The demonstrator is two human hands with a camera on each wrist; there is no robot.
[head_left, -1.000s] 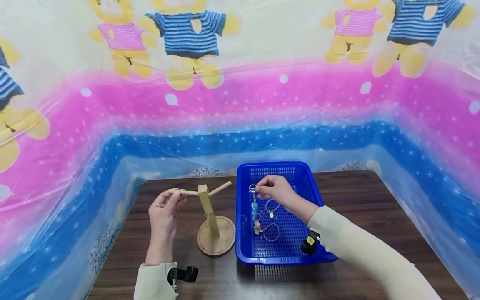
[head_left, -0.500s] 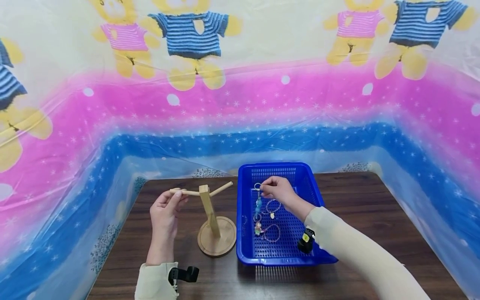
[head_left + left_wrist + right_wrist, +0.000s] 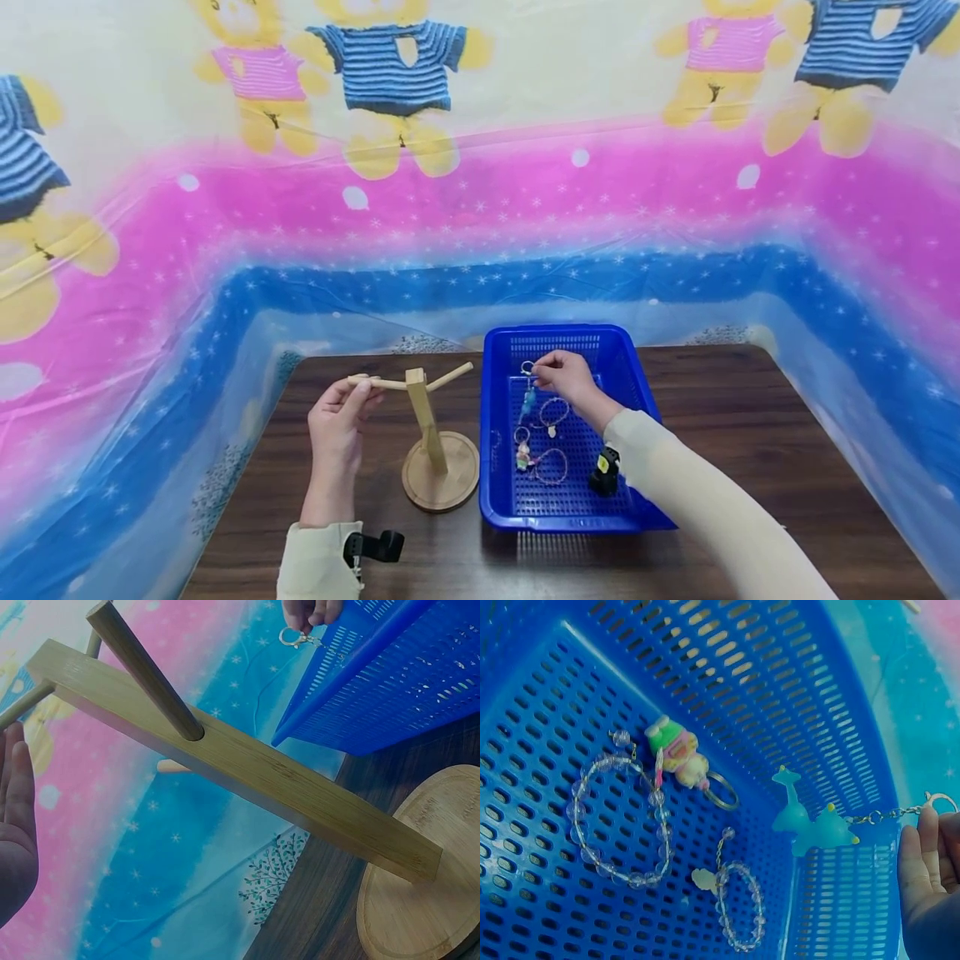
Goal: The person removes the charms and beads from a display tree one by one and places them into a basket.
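My left hand (image 3: pixel 337 425) pinches one peg of a wooden stand (image 3: pixel 423 417), which has a square post, slanting pegs and a round base. My right hand (image 3: pixel 572 382) pinches the metal ring of a keychain (image 3: pixel 817 825) and lets it hang by its chain inside the blue basket (image 3: pixel 577 523). The charm on it is light blue and translucent, shaped like an animal with a long neck. On the basket floor lie a second keychain (image 3: pixel 676 750) with a green-topped figure and two clear beaded bracelets, the larger bracelet (image 3: pixel 576 814) beside that figure.
The dark wooden table (image 3: pixel 247 517) carries the stand on the left and the basket right beside it. Behind the table's far edge hangs a patterned cloth (image 3: pixel 450 225) with bears. A black wrist camera (image 3: pixel 378 546) sits at the left cuff.
The right hand has shifted slightly right with the hanging keychain, further from the stand. My left hand keeps its pinch on the peg. The head view has turned a little left.
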